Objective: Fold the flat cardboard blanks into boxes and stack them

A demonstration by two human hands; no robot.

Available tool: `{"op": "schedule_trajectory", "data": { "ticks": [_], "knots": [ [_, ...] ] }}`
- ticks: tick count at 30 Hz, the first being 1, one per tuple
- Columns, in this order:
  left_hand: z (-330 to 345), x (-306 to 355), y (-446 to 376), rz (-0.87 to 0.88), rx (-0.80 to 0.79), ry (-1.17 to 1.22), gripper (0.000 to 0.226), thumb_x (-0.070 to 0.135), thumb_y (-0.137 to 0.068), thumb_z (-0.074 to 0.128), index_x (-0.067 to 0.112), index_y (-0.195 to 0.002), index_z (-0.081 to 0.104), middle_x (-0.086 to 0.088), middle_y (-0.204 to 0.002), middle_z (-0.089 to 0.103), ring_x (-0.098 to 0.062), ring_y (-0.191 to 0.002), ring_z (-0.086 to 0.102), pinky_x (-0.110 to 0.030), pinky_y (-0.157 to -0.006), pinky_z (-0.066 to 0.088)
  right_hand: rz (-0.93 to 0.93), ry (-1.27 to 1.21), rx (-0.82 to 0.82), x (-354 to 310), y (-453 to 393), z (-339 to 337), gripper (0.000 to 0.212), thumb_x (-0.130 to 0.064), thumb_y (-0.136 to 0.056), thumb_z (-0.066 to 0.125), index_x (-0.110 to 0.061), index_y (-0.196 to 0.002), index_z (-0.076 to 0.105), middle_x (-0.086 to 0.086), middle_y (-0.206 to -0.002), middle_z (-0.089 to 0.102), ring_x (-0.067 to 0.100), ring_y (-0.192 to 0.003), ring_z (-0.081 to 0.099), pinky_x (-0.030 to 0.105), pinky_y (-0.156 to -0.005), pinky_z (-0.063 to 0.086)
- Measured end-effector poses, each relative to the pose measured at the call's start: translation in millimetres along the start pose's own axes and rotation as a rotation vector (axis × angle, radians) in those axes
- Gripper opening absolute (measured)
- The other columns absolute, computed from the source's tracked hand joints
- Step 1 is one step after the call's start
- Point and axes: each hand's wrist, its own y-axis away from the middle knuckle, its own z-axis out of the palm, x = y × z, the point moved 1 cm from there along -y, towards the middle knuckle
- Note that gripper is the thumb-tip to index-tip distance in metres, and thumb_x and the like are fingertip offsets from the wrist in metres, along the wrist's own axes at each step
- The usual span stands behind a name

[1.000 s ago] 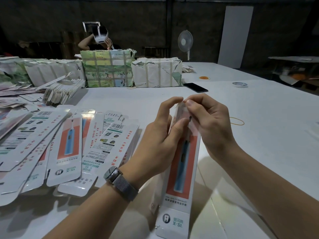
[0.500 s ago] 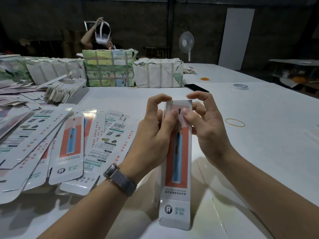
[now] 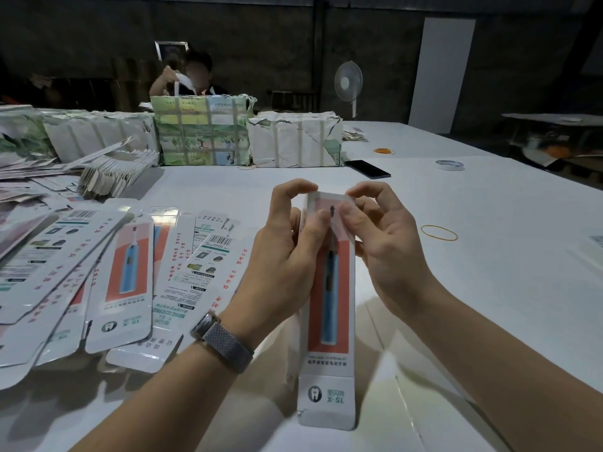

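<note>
both hands hold one long narrow box (image 3: 329,288) upright above the white table (image 3: 456,288), its printed face toward the camera. the left hand (image 3: 287,256) wraps its side, thumb pressed on the front and forefinger hooked over the top edge. the right hand (image 3: 381,243) pinches the top flap with curled fingers. flat blanks (image 3: 124,275) lie fanned out to the left, near a yellow rubber band (image 3: 439,232) on the right.

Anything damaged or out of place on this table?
The wrapped bundles at the far edge have torn, ragged paper. Loose rubber bands and a phone lie scattered. The box in both hands looks intact.
</note>
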Motion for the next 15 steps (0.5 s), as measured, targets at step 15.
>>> {"op": "schedule_trajectory", "data": {
  "ticks": [15],
  "knots": [
    [-16, -2, -7, -0.097, 0.245, 0.013, 0.029, 0.038, -0.097, 0.062, 0.042, -0.109, 0.036, -0.017, -0.088, 0.065, -0.036, -0.075, 0.072, -0.059, -0.062, 0.059, -0.340, 0.833, -0.140, 1, 6, -2, 0.058, -0.043, -0.081, 0.070, -0.030, -0.135, 0.051, -0.007, -0.119, 0.055, 0.009, -0.092, 0.059, 0.022, -0.068, 0.052]
  ]
}}
